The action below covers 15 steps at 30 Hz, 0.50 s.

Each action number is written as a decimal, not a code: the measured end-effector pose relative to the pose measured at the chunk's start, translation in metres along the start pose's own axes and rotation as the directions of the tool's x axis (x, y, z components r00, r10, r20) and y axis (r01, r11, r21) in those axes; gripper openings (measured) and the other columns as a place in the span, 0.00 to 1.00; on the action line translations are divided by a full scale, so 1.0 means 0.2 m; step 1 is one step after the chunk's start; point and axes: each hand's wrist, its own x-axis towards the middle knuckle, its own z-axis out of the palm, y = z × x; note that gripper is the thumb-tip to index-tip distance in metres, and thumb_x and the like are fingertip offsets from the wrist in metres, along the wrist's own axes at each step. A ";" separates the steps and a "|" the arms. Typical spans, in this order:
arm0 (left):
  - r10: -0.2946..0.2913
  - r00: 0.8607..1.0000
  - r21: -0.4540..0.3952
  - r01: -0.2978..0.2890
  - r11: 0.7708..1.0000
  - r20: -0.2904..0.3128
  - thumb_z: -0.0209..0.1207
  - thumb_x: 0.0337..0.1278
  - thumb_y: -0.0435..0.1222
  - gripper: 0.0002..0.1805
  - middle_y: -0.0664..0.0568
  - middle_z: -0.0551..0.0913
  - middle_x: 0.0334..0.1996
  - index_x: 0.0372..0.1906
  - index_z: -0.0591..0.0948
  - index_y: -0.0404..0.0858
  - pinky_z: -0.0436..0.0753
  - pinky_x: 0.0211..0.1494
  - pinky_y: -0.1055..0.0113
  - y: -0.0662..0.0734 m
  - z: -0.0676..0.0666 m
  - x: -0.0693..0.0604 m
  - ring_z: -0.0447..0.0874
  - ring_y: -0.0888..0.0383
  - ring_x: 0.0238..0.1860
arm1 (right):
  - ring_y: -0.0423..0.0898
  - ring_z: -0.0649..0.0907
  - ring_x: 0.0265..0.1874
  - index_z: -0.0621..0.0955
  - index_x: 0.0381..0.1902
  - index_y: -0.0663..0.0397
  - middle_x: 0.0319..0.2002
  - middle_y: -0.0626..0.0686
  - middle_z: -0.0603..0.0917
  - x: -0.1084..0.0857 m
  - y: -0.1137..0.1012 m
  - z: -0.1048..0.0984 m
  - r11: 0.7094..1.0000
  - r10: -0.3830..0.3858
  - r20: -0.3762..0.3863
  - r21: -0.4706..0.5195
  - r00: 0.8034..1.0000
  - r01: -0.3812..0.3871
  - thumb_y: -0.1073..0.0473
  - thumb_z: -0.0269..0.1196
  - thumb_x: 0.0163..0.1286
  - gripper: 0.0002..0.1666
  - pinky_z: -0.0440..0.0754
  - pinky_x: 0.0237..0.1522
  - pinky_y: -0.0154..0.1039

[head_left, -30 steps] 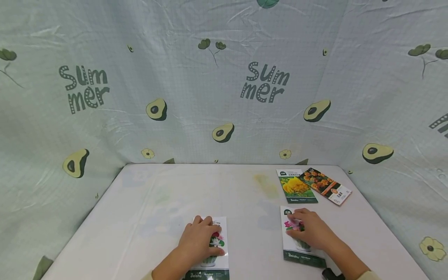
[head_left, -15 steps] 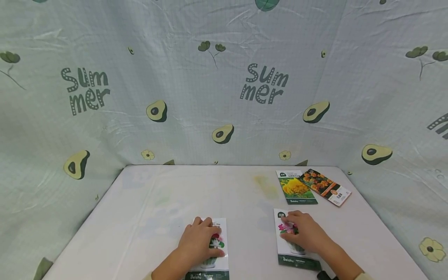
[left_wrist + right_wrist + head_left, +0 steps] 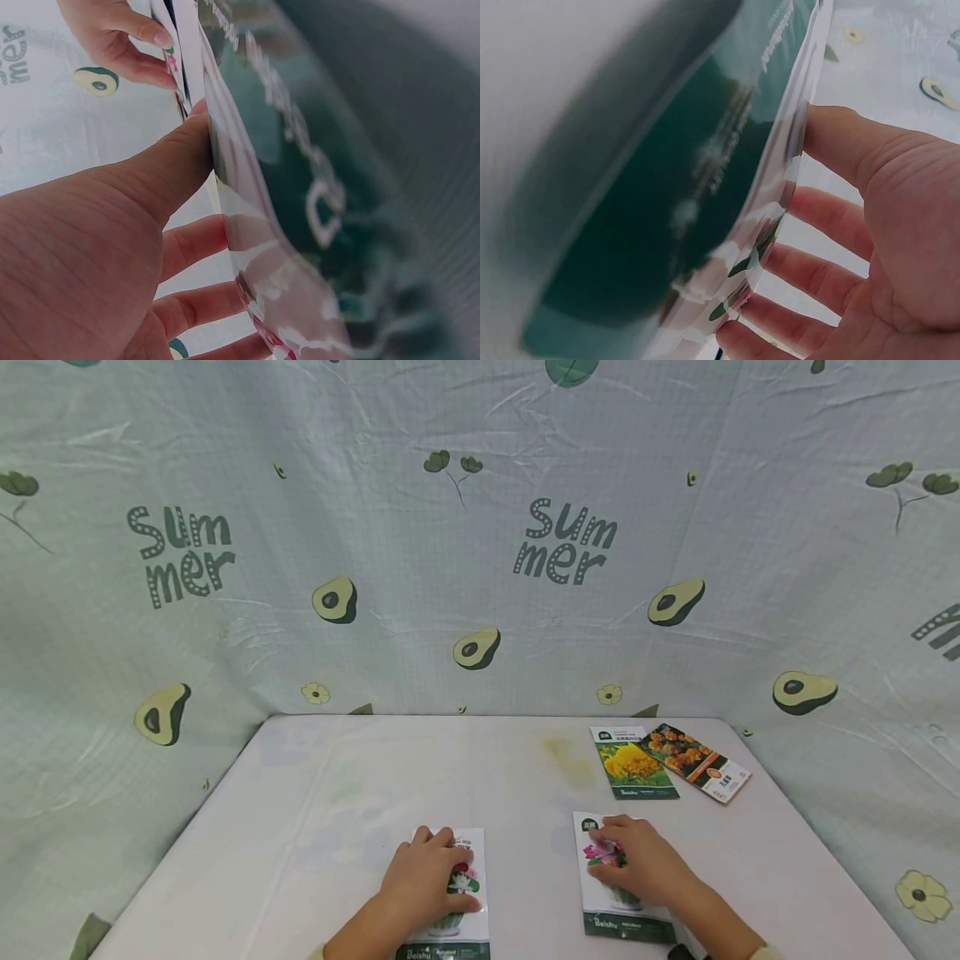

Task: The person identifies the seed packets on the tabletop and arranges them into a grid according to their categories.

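Observation:
A white and green seed packet (image 3: 463, 928), printed with a potted red and white flower, lies flat near the table's front edge. My left hand (image 3: 429, 878) rests on it, thumb and fingertips spread across its face. To the right lies another seed packet (image 3: 594, 897) with pink flowers on it. My right hand (image 3: 639, 862) touches its front with thumb and fingers apart. In the left wrist view, extended fingers of the left hand (image 3: 82, 255) meet the packet's glossy face. The right wrist view has the right hand (image 3: 919, 232) likewise against its packet (image 3: 697, 195).
Farther back on the right, a packet with orange flowers (image 3: 693, 760) overlaps the corner of one with a yellow flower (image 3: 632, 764). Both lie on the white table (image 3: 360, 793). An avocado-printed curtain (image 3: 405, 543) stands behind the table's back edge.
My right hand has slid its packet left and slightly nearer to me, closer to the other packet. The left hand and its packet have stayed in place.

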 end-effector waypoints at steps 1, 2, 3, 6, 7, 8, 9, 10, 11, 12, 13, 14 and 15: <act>0.002 1.000 0.000 -0.002 1.000 -0.001 0.74 0.40 0.64 0.34 0.54 0.81 0.49 0.53 0.87 0.53 0.80 0.47 0.50 0.00 0.00 0.00 0.72 0.50 0.48 | 0.62 0.77 0.63 0.85 0.60 0.47 0.65 0.58 0.79 0.00 0.00 0.00 1.000 -0.001 0.000 -0.001 1.000 0.001 0.41 0.77 0.57 0.35 0.73 0.66 0.64; 0.004 1.000 0.001 -0.004 1.000 -0.003 0.74 0.40 0.64 0.34 0.54 0.81 0.49 0.53 0.87 0.53 0.80 0.47 0.50 0.00 0.00 0.00 0.72 0.50 0.48 | 0.62 0.78 0.63 0.84 0.60 0.47 0.65 0.58 0.79 0.00 -0.01 0.01 1.000 -0.003 0.000 -0.001 1.000 0.003 0.41 0.77 0.57 0.35 0.73 0.66 0.64; 0.006 1.000 0.002 -0.006 1.000 -0.004 0.74 0.40 0.64 0.33 0.54 0.81 0.49 0.53 0.87 0.53 0.79 0.47 0.51 0.00 0.00 0.00 0.72 0.50 0.48 | 0.62 0.78 0.63 0.84 0.60 0.47 0.65 0.58 0.79 0.00 -0.01 0.01 1.000 -0.006 0.000 0.000 1.000 0.006 0.41 0.77 0.57 0.35 0.73 0.66 0.64; 0.007 1.000 0.005 -0.007 1.000 -0.006 0.74 0.40 0.64 0.33 0.54 0.81 0.49 0.53 0.87 0.53 0.80 0.47 0.50 0.00 0.00 0.00 0.72 0.50 0.48 | 0.62 0.77 0.64 0.84 0.60 0.47 0.65 0.58 0.79 0.00 -0.03 0.01 1.000 -0.013 0.002 0.004 1.000 0.013 0.41 0.77 0.57 0.35 0.73 0.66 0.63; 0.006 1.000 0.007 -0.006 1.000 -0.006 0.74 0.40 0.64 0.33 0.54 0.81 0.49 0.53 0.87 0.53 0.80 0.47 0.50 0.00 0.00 0.00 0.72 0.50 0.48 | 0.62 0.77 0.64 0.85 0.60 0.47 0.65 0.58 0.79 0.00 -0.03 0.01 1.000 -0.014 0.005 0.006 1.000 0.014 0.41 0.77 0.57 0.35 0.73 0.66 0.64; 0.006 1.000 0.007 -0.006 1.000 -0.006 0.74 0.40 0.64 0.33 0.53 0.81 0.49 0.53 0.87 0.53 0.80 0.47 0.50 0.00 0.00 0.00 0.72 0.50 0.48 | 0.62 0.77 0.64 0.85 0.60 0.47 0.65 0.58 0.79 0.01 -0.03 0.01 1.000 -0.016 0.007 0.007 1.000 0.016 0.41 0.77 0.57 0.35 0.73 0.66 0.63; 0.004 1.000 0.006 -0.004 1.000 -0.005 0.74 0.40 0.64 0.34 0.53 0.81 0.49 0.53 0.87 0.53 0.80 0.47 0.50 0.00 0.00 0.00 0.72 0.50 0.48 | 0.62 0.77 0.64 0.85 0.60 0.47 0.65 0.58 0.79 0.01 -0.04 0.01 1.000 -0.017 0.010 0.007 1.000 0.017 0.41 0.77 0.57 0.35 0.73 0.66 0.63; 0.002 1.000 0.007 -0.002 1.000 -0.004 0.74 0.39 0.64 0.34 0.53 0.81 0.49 0.53 0.87 0.53 0.80 0.48 0.50 0.01 0.00 0.00 0.72 0.50 0.48 | 0.62 0.77 0.64 0.85 0.60 0.47 0.66 0.58 0.79 0.01 -0.04 0.01 1.000 -0.015 0.013 0.009 1.000 0.015 0.41 0.77 0.57 0.35 0.73 0.66 0.63; 0.002 1.000 0.007 -0.002 1.000 -0.005 0.74 0.39 0.64 0.34 0.53 0.81 0.49 0.53 0.87 0.53 0.80 0.48 0.50 0.01 0.00 0.00 0.72 0.50 0.48 | 0.62 0.77 0.64 0.85 0.60 0.47 0.66 0.58 0.79 0.01 -0.04 0.02 1.000 -0.017 0.014 0.008 1.000 0.017 0.41 0.77 0.57 0.35 0.73 0.66 0.63; 0.002 1.000 0.007 -0.002 1.000 -0.006 0.74 0.39 0.64 0.34 0.53 0.81 0.49 0.53 0.87 0.53 0.80 0.47 0.50 0.01 0.00 0.00 0.72 0.50 0.48 | 0.61 0.77 0.65 0.85 0.60 0.47 0.66 0.58 0.79 0.01 -0.05 0.02 1.000 -0.017 0.018 0.011 1.000 0.016 0.41 0.76 0.57 0.35 0.73 0.66 0.63; 0.002 1.000 0.005 -0.002 1.000 -0.007 0.74 0.39 0.64 0.34 0.53 0.81 0.49 0.53 0.87 0.53 0.80 0.47 0.50 0.01 0.01 -0.01 0.72 0.50 0.48 | 0.61 0.77 0.65 0.85 0.60 0.47 0.66 0.57 0.79 0.01 -0.05 0.02 1.000 -0.018 0.020 0.015 1.000 0.018 0.41 0.76 0.57 0.35 0.73 0.67 0.63; 0.002 1.000 0.006 -0.002 1.000 -0.008 0.74 0.39 0.64 0.34 0.53 0.81 0.49 0.53 0.87 0.53 0.79 0.47 0.51 0.01 0.01 -0.01 0.72 0.50 0.48 | 0.61 0.77 0.65 0.85 0.60 0.47 0.66 0.58 0.79 0.00 -0.05 0.02 1.000 -0.025 0.020 0.018 0.999 0.025 0.41 0.76 0.57 0.34 0.72 0.67 0.63; 0.001 1.000 0.007 -0.001 1.000 -0.008 0.74 0.39 0.64 0.34 0.53 0.81 0.49 0.53 0.87 0.53 0.79 0.47 0.51 0.01 0.01 -0.01 0.72 0.50 0.48 | 0.62 0.76 0.65 0.85 0.60 0.47 0.66 0.58 0.79 0.00 -0.06 0.02 0.999 -0.029 0.022 0.026 0.999 0.028 0.41 0.76 0.58 0.34 0.72 0.67 0.63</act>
